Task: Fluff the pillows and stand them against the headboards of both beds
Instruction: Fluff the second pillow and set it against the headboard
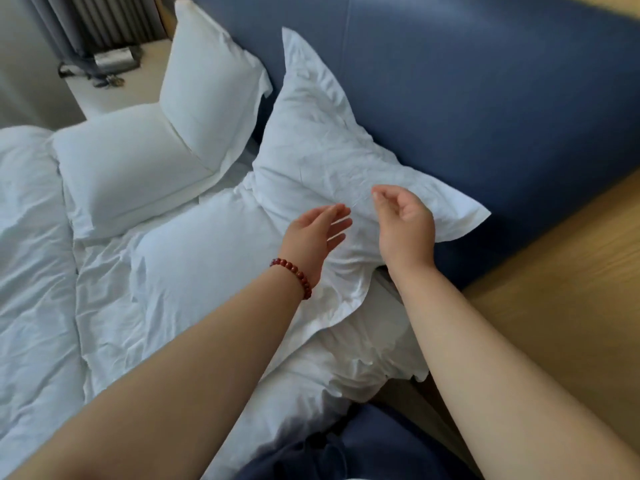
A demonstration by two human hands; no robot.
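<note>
"Against the blue padded headboard (485, 98), how much of the job was done?"

"About half on this bed, I'd judge. Beyond the rumpled white duvet (41, 237), the smooth white pillow (211, 74) at the far end stood upright against the headboard. The crumpled white pillow (322, 154) nearest the person leaned on it too. The plump white pillow (128, 168) beside the far one lay flat on the bed, not yet stood up. No second bed showed."

"Which way did the crumpled one point?"

"Its long axis seemed to run along the headboard, away from the person. One far corner pointed up the blue padding and its face was tilted back. It looked slack, so it probably wanted more fluffing."

"And the hands?"

"Both were over its lower part and gripped nothing; I couldn't tell whether they touched it. The left hand (315, 233) had straight, slightly spread fingers. The right hand (405, 223) had loosely curled fingers, empty. A red bead bracelet (294, 275) sat on the left wrist"
</note>
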